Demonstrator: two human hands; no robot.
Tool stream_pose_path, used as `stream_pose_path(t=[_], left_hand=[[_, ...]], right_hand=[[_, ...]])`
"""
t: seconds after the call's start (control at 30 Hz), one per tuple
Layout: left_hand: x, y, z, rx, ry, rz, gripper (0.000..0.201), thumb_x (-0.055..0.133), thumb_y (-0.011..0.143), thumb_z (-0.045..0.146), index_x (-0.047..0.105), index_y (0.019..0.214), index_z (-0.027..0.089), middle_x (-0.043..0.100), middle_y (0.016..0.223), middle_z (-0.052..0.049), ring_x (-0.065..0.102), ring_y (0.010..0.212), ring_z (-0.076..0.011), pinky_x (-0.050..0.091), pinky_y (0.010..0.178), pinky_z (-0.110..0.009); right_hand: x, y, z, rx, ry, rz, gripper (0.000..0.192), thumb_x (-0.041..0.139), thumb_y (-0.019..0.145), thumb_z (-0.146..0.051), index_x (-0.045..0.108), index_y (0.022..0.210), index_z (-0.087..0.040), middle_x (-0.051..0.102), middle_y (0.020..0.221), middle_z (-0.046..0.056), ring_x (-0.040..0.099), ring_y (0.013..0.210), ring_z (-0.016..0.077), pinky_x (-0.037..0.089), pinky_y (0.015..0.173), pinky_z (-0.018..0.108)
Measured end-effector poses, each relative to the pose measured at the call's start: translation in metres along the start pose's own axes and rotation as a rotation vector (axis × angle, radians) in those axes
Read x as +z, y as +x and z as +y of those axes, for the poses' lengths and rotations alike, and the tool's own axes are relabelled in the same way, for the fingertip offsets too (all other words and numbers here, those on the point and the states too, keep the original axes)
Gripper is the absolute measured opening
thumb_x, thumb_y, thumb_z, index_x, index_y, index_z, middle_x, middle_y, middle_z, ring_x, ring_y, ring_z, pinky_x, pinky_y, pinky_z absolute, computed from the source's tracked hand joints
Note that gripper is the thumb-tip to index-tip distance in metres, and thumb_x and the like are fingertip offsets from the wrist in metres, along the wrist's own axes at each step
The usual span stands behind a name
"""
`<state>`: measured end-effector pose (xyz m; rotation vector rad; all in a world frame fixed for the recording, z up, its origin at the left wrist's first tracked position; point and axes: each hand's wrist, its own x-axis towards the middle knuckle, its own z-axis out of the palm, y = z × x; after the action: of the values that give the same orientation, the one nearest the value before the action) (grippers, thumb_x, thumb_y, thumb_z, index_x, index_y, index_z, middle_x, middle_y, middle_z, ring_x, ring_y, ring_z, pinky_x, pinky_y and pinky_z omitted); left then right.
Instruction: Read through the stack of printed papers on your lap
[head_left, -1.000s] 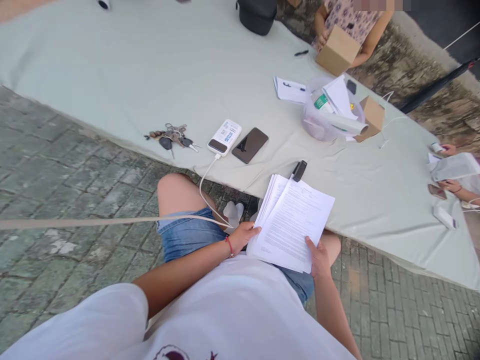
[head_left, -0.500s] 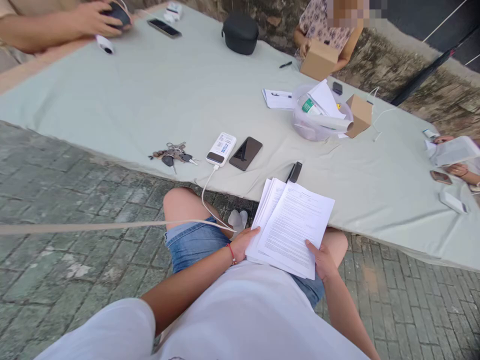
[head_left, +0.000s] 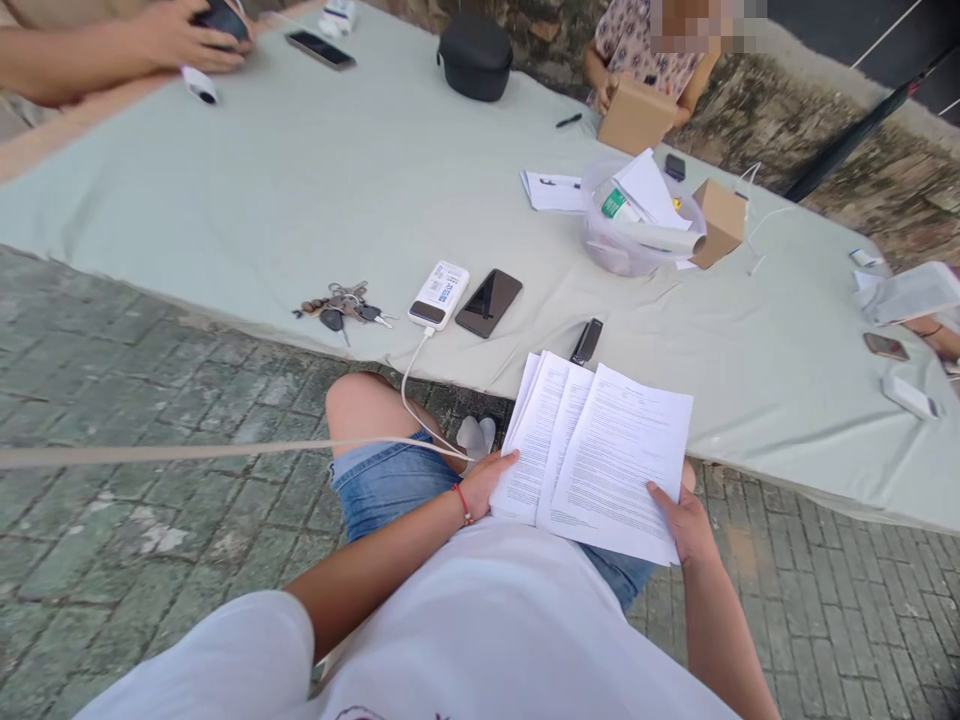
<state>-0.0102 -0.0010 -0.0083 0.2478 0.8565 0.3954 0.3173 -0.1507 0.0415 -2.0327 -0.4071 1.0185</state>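
Note:
Over my lap I hold printed sheets in both hands. My left hand (head_left: 487,483) is closed on the left edge of a stack of papers (head_left: 529,440), thumb on top and fingers hidden beneath. My right hand (head_left: 682,520) pinches the lower right edge of the front sheets (head_left: 622,460), which lie fanned out to the right and overlap the stack. Just beyond the papers, a black stapler (head_left: 587,342) rests at the table's near edge, partly covered by them.
On the cloth-covered table (head_left: 300,190) lie a phone (head_left: 489,303), a white power bank (head_left: 439,296) with a cable, and keys (head_left: 345,308). Farther back are a plastic bowl (head_left: 600,245) of papers, a cardboard box (head_left: 720,225) and a black case (head_left: 475,57). Other people sit around it.
My right hand has moved right, sliding the front sheets away from the stack, so the fan is wider. My left hand has stayed in place.

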Motion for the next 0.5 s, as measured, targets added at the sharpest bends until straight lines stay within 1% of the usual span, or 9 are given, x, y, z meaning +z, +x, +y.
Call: stream_pose_path(t=[0.1,0.2,0.27,0.33,0.4,0.5], left_hand=[[0.004,-0.004,0.003,0.009,0.028,-0.01,0.058,0.09,0.068,0.048,0.076,0.108,0.008,0.078,0.112,-0.019,0.073,0.106,-0.036,0.054,0.101,-0.048],[0.007,-0.007,0.004,0.03,0.056,-0.024,0.062,0.09,0.068,0.052,0.076,0.109,0.009,0.078,0.112,-0.02,0.071,0.112,-0.039,0.052,0.103,-0.049],[0.007,-0.007,0.004,0.037,0.073,0.0,0.064,0.091,0.065,0.054,0.076,0.108,0.009,0.079,0.108,-0.02,0.07,0.113,-0.0408,0.053,0.102,-0.051],[0.006,-0.007,0.003,0.05,0.094,0.038,0.066,0.092,0.061,0.055,0.076,0.105,0.009,0.079,0.104,-0.02,0.071,0.111,-0.0414,0.054,0.1,-0.051],[0.005,-0.006,0.002,0.072,0.113,0.06,0.067,0.094,0.058,0.054,0.076,0.104,0.009,0.079,0.104,-0.02,0.072,0.108,-0.0404,0.055,0.099,-0.051],[0.005,-0.006,0.003,0.097,0.122,0.068,0.066,0.097,0.054,0.049,0.077,0.105,0.01,0.08,0.105,-0.018,0.074,0.104,-0.038,0.055,0.1,-0.051]], right_hand=[[0.008,0.001,-0.001,-0.01,-0.036,-0.024,0.052,0.082,0.075,-0.053,0.074,0.118,-0.025,0.078,0.118,0.005,0.073,0.115,0.0339,0.062,0.101,0.046],[0.027,0.003,0.001,-0.015,-0.044,-0.054,0.052,0.08,0.076,-0.055,0.075,0.117,-0.023,0.078,0.118,0.006,0.072,0.117,0.0357,0.061,0.102,0.048],[0.039,0.004,0.001,-0.018,-0.005,-0.084,0.05,0.079,0.078,-0.054,0.074,0.117,-0.025,0.077,0.12,0.005,0.071,0.119,0.0357,0.06,0.104,0.049],[0.045,0.005,0.002,-0.023,0.039,-0.112,0.048,0.078,0.08,-0.053,0.074,0.118,-0.026,0.076,0.123,0.004,0.069,0.122,0.0354,0.058,0.107,0.05],[0.044,0.006,0.004,-0.03,0.053,-0.113,0.047,0.078,0.08,-0.052,0.074,0.119,-0.026,0.076,0.124,0.004,0.068,0.124,0.0358,0.057,0.109,0.052],[0.032,0.008,0.008,-0.019,0.009,-0.056,0.048,0.079,0.079,-0.051,0.075,0.12,-0.026,0.076,0.123,0.004,0.068,0.124,0.0373,0.057,0.109,0.052]])
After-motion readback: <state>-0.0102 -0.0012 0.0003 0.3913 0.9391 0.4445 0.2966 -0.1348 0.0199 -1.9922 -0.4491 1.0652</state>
